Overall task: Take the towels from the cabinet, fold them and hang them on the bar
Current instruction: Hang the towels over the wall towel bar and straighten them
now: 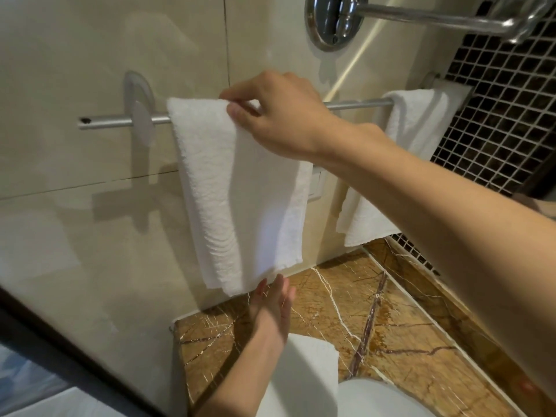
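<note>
A white folded towel (240, 191) hangs over the left part of a metal bar (102, 121) fixed to a beige wall (90, 55), its two layers dropping almost to the brown marble worktop (391, 326) below. The right hand (279, 115) reaches in from the right and pinches the top fold of this towel between thumb and fingers, just where it crosses the bar. The left hand (272, 308) comes up from below with straight, relaxed fingers and grips nothing, its fingertips right at the towel's lower edge. A second towel (415, 139), also white, hangs over the right end of the same bar, well apart from the first. More white cloth (301, 377) lies on the worktop near the left forearm. A chrome fitting (334, 19) sits on the wall above the bar, and dark mosaic tile (496, 115) covers the wall on the right.
</note>
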